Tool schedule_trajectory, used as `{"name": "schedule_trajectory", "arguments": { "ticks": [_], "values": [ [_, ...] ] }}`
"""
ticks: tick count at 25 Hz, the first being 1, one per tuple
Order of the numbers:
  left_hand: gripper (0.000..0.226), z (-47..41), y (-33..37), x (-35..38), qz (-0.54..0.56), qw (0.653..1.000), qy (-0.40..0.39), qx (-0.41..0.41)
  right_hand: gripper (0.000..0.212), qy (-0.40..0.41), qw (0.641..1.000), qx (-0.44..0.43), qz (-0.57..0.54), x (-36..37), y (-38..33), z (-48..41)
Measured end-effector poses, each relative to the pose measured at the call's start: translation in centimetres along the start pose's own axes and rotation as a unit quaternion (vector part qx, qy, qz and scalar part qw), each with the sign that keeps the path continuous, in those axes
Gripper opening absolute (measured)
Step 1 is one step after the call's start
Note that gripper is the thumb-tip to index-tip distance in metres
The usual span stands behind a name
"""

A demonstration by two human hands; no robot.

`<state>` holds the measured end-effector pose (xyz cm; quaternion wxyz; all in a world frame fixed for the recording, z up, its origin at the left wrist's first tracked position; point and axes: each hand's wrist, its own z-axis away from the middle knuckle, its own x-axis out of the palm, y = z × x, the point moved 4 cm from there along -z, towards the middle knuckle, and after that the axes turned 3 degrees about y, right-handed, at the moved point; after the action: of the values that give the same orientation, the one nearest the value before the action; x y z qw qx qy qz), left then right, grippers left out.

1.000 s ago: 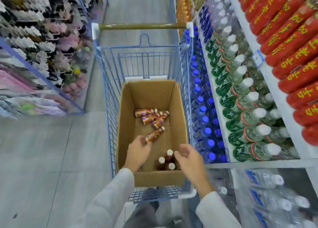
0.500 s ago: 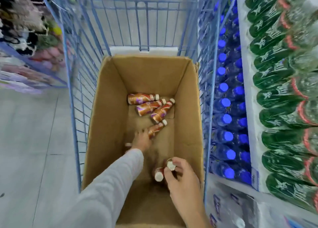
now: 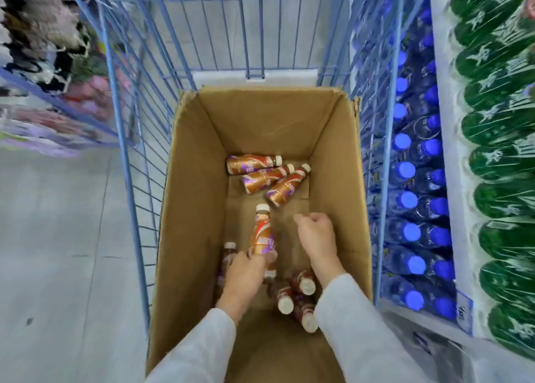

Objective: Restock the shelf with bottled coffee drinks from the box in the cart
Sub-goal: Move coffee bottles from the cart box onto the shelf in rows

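A shop aisle with a pale grey floor (image 3: 58,238), seen from above through the eyes of the person working. On the left is a blurred rack of mixed goods (image 3: 43,49), too smeared to name. On the right a white shelf (image 3: 454,151) holds rows of blue-capped bottles (image 3: 411,232) and, further right, green bottles (image 3: 503,165). Between them stands a blue wire cart (image 3: 120,139), and inside it sits an open cardboard box (image 3: 197,209) that nearly fills the basket. The bottled coffee drinks are all down in this box. Three lying bottles (image 3: 266,180), brown and purple with pale caps, rest on their sides at the far end, touching one another, caps pointing right. Nearer the person, a cluster of bottles (image 3: 285,304) stands or leans with caps facing the camera, close to the right forearm. The left hand (image 3: 246,272), in a light grey sleeve (image 3: 202,348), has its fingers wrapped round the base of one held bottle (image 3: 262,235), which is tilted with its cap pointing away towards the far end. Another dark bottle (image 3: 228,255) stands just beside that hand on its left; whether the hand touches it cannot be told. The right hand (image 3: 315,235) is over the middle of the box floor, near the lying bottles but apart from them, its fingers curled in on themselves with nothing visible in them.
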<state>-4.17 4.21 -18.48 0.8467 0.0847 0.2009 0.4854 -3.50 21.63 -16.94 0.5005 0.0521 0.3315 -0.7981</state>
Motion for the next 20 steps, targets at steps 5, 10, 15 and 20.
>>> {"name": "schedule_trajectory", "arguments": {
  "ticks": [5,10,15,20],
  "values": [
    [0.066,4.2,1.3,-3.1,0.103,0.994,0.028,0.0,0.05,0.002,0.998,0.055,0.02,7.0,-0.8,-8.4],
    [0.066,5.3,1.5,-5.5,0.174,0.982,0.073,0.003,0.065,-0.02,0.998,0.06,-0.017,11.6,-0.2,-13.9],
    [0.076,6.7,1.1,-6.9,0.202,0.976,0.079,0.032,0.066,-0.077,0.981,0.127,-0.125,12.5,1.5,-14.6],
    [0.043,12.1,2.3,-7.9,0.217,0.973,0.061,0.053,0.066,-0.214,0.913,0.189,-0.29,5.5,0.9,-0.4]
  ]
}}
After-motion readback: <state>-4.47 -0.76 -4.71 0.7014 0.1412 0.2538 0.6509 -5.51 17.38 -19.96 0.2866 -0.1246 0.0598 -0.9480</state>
